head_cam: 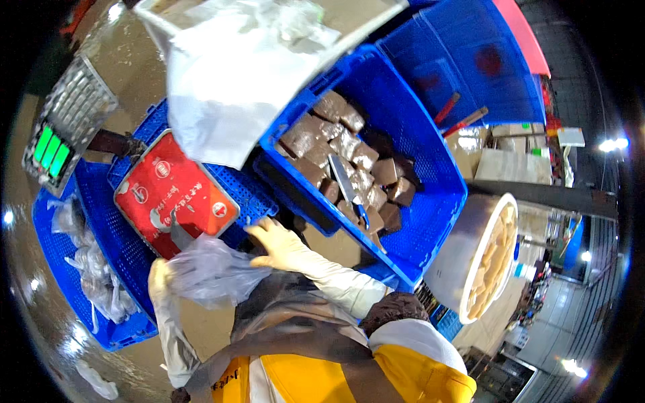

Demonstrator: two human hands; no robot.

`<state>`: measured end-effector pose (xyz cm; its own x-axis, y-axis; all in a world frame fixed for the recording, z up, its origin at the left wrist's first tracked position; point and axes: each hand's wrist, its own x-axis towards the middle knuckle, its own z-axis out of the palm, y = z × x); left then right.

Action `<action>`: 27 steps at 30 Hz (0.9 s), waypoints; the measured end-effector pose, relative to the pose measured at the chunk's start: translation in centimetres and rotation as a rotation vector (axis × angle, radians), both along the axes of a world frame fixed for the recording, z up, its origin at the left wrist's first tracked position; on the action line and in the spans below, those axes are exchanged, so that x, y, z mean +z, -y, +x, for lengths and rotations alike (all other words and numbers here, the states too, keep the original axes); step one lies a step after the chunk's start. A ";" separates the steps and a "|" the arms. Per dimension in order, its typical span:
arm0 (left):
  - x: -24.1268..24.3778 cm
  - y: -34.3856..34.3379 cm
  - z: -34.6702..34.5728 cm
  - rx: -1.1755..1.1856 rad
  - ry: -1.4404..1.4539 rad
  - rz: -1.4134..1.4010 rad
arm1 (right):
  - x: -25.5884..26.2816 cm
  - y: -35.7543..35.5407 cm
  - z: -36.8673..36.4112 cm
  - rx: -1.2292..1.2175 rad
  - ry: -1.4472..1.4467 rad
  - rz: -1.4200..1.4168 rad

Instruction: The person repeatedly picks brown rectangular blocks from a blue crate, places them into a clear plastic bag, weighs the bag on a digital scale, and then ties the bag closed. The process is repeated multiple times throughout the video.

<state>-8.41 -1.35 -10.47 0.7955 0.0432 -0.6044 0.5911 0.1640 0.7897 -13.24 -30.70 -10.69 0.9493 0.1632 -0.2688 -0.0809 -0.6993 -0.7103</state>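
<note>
My left hand [160, 276], in a pale glove, holds the edge of a thin translucent plastic bag [214, 272] in front of my body. My right hand [279, 247], gloved too, is spread beside the bag's right side with its fingers apart. Just beyond the bag lies a red printed board [174, 194] on a blue crate; a grey patch near its lower edge is unclear. To the right, a blue plastic crate [431, 166] holds many dark brown blocks [322, 136], with a blue-handled knife [344, 184] lying on top of them.
A digital scale display [68, 126] stands at the left above a blue crate [113, 342] of filled plastic bags [95, 277]. White sheeting [227, 101] covers a box ahead. A round white tub [451, 252] of light brown blocks stands at the right. The floor looks wet.
</note>
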 end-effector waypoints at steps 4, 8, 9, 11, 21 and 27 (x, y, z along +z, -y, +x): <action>6.2 9.2 3.2 -1.019 0.275 0.092 | 2.8 -0.3 3.0 0.236 0.156 0.153; 2.4 6.7 5.8 -0.977 0.685 0.678 | 5.3 6.8 3.6 0.117 0.196 0.375; 2.3 6.1 5.9 -0.880 0.732 0.714 | 5.8 8.7 3.7 0.099 0.153 0.394; 2.5 6.5 6.1 -0.935 0.634 0.722 | 5.5 12.4 4.5 0.203 -0.279 0.686; -2.5 -0.2 5.4 -0.185 0.049 0.558 | -20.1 23.1 14.8 -0.643 -0.138 -0.232; -3.8 0.9 4.3 -0.056 -0.044 0.604 | -19.3 25.9 17.1 -0.261 -0.324 -0.145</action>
